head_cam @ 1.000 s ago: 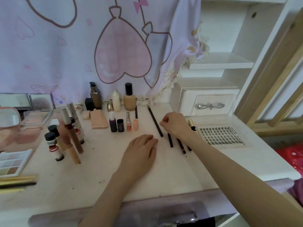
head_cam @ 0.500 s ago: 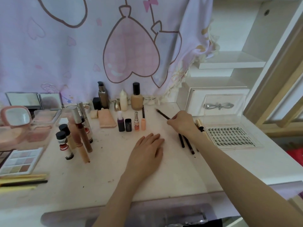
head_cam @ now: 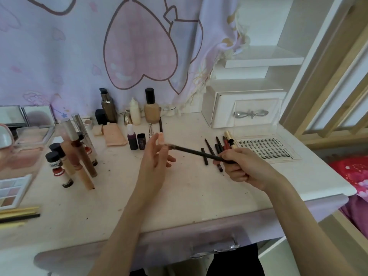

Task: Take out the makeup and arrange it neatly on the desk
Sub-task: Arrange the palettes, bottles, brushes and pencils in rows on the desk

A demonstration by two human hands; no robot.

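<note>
My right hand (head_cam: 242, 167) grips the lower end of a long thin black makeup brush (head_cam: 194, 152) and holds it above the desk (head_cam: 179, 196), tip pointing left. My left hand (head_cam: 154, 163) is raised off the desk with relaxed fingers, fingertips right at the brush tip. Several black and red pencils (head_cam: 216, 149) lie side by side on the desk behind my right hand. A lash tray (head_cam: 265, 148) lies to their right. Bottles stand at the back, among them a foundation bottle (head_cam: 151, 108), with small lipsticks (head_cam: 137, 139) in front.
Concealer tubes and small black-capped bottles (head_cam: 75, 154) cluster at the left, with an eyeshadow palette (head_cam: 12, 191) and compacts (head_cam: 29, 136) further left. A white drawer box (head_cam: 245, 108) sits at the back right. A drawer handle (head_cam: 215, 251) shows below the desk's front edge.
My right hand lifted the long black brush off the desk and swung it toward the middle. My left hand rose from the desk to meet the brush tip.
</note>
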